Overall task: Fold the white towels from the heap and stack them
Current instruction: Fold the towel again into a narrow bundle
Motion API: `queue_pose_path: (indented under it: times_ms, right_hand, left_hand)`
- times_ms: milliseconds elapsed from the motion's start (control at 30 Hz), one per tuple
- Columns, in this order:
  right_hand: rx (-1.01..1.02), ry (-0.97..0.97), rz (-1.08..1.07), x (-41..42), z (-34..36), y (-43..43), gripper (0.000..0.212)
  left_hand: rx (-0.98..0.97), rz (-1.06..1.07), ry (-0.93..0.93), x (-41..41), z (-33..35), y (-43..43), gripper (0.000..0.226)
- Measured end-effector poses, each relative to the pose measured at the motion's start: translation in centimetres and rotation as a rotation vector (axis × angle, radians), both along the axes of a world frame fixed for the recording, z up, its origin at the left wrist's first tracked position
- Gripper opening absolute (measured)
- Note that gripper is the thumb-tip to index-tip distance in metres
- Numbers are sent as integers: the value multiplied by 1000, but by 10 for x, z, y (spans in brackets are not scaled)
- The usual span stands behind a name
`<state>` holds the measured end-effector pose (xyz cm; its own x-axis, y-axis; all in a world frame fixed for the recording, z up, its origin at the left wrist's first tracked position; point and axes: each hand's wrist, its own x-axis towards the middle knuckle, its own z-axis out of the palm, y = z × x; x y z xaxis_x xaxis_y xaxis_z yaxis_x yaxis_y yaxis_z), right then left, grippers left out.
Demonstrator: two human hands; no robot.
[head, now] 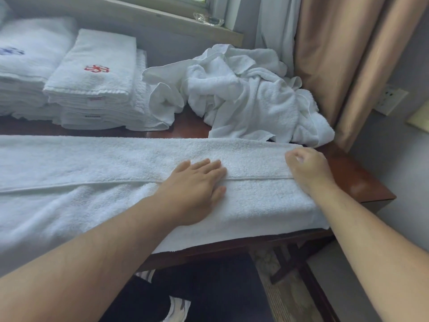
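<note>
Towel (116, 163), long and white, lies flat across the middle of the frame on the dark wood tabletop (362, 182). One long side is folded over, and its edge runs like a line along the middle. Our left hand (197, 182) lies flat on that line, with the fingers straight and a little spread. We think it presses there so the fold does not slip. Our right hand (308, 168) is at the right end of the towel with its fingers curled. It seems to pinch the end, maybe to lift it over for the next fold.

Behind the towel, at the upper right, sits the heap (243, 96) of messy white towels, right up against the far edge of ours. At the upper left stands the red-marked stack (92, 75), and beside it the blue-marked stack (23, 52). A tan curtain (336, 54) hangs at the right. The heap is so close that a loose corner could get caught when we fold. The way to the stacks looks open.
</note>
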<state>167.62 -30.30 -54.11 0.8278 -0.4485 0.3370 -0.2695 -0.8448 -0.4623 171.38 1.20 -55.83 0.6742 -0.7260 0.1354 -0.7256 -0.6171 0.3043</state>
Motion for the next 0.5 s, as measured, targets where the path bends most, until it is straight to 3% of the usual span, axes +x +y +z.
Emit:
queue_pose_path:
  times_ms: [133, 200, 367, 433, 500]
  right_hand:
    - [-212, -149, 197, -54, -8, 15, 66]
    - [-371, -179, 348, -80, -14, 26, 73]
    - [-761, -57, 391, -108, -58, 61, 119]
    - [-808, -73, 336, -107, -70, 69, 120]
    - [-815, -178, 316, -104, -72, 69, 107]
  left_hand:
    - [-54, -5, 1, 3, 0, 3, 54]
    - [-110, -13, -24, 2, 3, 2, 52]
    - [-293, 42, -121, -9, 11, 4, 34]
    - [-299, 52, -152, -18, 10, 7, 26]
    - [-295, 43, -175, -25, 9, 10, 22]
